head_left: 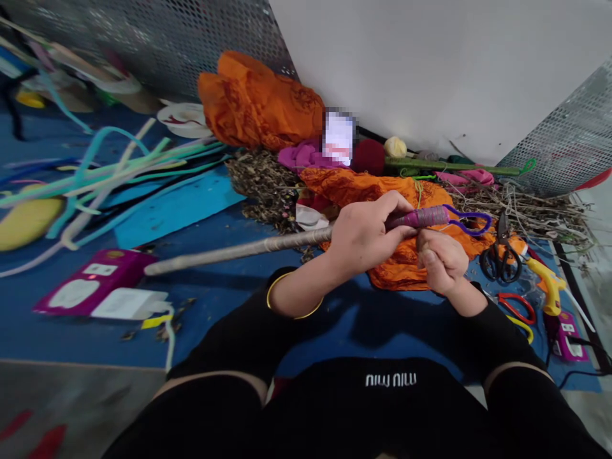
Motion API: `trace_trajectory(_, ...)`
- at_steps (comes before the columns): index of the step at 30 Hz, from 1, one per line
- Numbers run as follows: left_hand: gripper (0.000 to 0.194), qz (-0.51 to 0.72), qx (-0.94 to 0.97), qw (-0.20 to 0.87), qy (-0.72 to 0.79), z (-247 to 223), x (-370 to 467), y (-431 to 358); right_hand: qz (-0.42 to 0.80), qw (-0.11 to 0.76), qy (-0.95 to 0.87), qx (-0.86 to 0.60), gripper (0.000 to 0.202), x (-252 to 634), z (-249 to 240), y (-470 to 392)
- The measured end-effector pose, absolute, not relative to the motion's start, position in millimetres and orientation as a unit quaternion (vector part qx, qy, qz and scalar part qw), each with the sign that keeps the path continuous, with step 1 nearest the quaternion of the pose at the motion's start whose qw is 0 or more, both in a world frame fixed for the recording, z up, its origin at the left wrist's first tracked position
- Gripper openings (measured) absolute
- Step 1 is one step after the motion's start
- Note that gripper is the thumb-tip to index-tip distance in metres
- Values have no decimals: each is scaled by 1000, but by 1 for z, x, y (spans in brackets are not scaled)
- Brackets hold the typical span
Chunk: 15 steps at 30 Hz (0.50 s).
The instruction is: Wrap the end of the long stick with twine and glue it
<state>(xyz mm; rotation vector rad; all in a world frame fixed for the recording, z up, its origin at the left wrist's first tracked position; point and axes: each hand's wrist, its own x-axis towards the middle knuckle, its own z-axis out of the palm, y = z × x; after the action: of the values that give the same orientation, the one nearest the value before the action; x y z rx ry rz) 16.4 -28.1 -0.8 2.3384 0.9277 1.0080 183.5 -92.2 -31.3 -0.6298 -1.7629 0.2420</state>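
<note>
My left hand [361, 233] is closed around a long stick [253, 247] wrapped in greyish material. Its left end reaches the purple box, and its right part is bound in magenta with grey winding [433, 217]. From that tip sticks out a loop of blue-purple cord [485, 223]. Just below the bound end, my right hand [442, 258] makes a fist, thumb pressed to fingers; whatever it grips is hidden. Beneath both hands lies an orange patterned cloth [396, 271].
Black scissors [501, 252], red-handled pliers [519, 306] and a yellow glue gun [549, 287] lie at right. To the left are a purple box [95, 280] with a white plug [131, 304] and pastel strips [119, 162]. Dried twigs, more orange cloth [258, 105] and a phone [339, 137] sit behind.
</note>
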Motion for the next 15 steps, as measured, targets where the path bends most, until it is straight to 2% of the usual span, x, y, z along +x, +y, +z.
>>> trace_trajectory(6, 22, 368, 817, 302, 327, 3, 17, -27, 114, 575, -765, -265, 33, 187, -29, -92)
trace_trajectory(10, 21, 376, 815, 298, 326, 6, 16, -25, 145, 598, -732, -293, 38, 185, -37, -91)
trace_trajectory(15, 25, 382, 821, 271, 327, 10, 14, -27, 267, 641, -641, -326, 50, 176, -48, -93)
